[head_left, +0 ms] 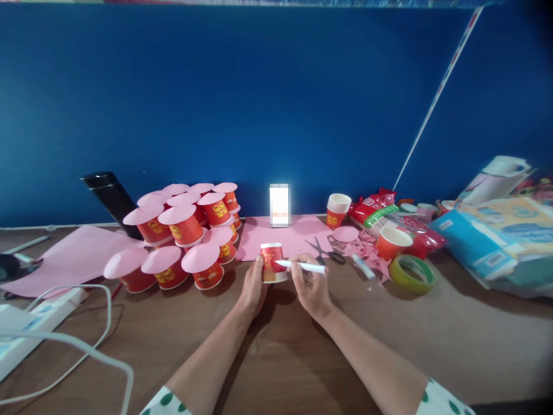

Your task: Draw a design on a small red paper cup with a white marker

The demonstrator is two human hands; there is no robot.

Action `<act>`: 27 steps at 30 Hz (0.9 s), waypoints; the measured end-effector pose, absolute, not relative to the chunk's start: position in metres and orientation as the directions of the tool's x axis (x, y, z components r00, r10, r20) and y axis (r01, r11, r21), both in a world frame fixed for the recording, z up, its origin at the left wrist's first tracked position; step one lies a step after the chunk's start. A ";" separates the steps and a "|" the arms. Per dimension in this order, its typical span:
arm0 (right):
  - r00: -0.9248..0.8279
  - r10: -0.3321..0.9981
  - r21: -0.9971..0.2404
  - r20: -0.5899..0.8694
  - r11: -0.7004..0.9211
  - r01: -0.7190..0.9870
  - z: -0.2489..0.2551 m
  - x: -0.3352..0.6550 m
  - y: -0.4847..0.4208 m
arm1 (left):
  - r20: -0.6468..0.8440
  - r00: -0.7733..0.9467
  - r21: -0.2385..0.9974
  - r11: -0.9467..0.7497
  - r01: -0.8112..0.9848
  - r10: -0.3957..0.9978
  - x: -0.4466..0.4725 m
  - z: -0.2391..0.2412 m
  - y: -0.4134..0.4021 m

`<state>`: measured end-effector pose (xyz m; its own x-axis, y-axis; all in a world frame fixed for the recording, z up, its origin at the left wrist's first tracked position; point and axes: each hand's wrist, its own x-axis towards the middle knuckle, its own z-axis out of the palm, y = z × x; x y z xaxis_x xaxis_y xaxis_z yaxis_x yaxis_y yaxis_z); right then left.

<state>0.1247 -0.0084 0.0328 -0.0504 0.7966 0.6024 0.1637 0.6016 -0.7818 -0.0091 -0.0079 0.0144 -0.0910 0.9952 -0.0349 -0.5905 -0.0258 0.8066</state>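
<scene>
A red paper cup (268, 264) with gold print is turned upside down in front of me. My left hand (253, 288) grips it along its left side. In my right hand (311, 288) is a white marker pen (309, 267), its tip at the cup's front wall; whether it touches is too small to tell. Behind the cup lies a sheet of pink paper (254, 236). Black-handled scissors (334, 257) rest on the right of that sheet, beyond my right hand.
Left stand several stacked red cups topped with pink paper discs (202, 257). Toward the right are nested cups (337, 210), pink scraps (367, 252), a glue stick (363, 267), a tape roll (412, 273) and a blue package (469, 242). White cables (108, 311) and a power strip (47, 323) lie left.
</scene>
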 end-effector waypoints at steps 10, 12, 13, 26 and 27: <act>-0.062 0.797 -0.779 0.601 0.601 0.181 0.032 0.123 -0.009 | -0.038 -0.090 0.806 -0.023 -0.592 0.995 -0.008 0.016 -0.008; -0.064 0.788 -0.767 0.612 0.611 0.197 0.033 0.123 -0.010 | -0.031 -0.086 0.807 -0.026 -0.591 0.996 -0.008 0.016 -0.008; -0.064 0.784 -0.761 0.618 0.616 0.203 0.034 0.123 -0.010 | -0.029 -0.085 0.807 -0.027 -0.590 0.996 -0.008 0.016 -0.008; -0.050 0.769 -0.736 0.637 0.626 0.256 0.039 0.126 -0.009 | -0.029 -0.102 0.803 -0.038 -0.595 0.994 -0.008 0.015 -0.008; -0.050 0.770 -0.738 0.636 0.625 0.253 0.039 0.126 -0.009 | -0.029 -0.107 0.804 -0.041 -0.594 0.994 -0.008 0.015 -0.008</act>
<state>0.1263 -0.0087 0.0393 -0.0499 0.7704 0.6355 0.2526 0.6254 -0.7383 -0.0084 -0.0080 0.0148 -0.1074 0.9938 -0.0289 -0.5937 -0.0408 0.8037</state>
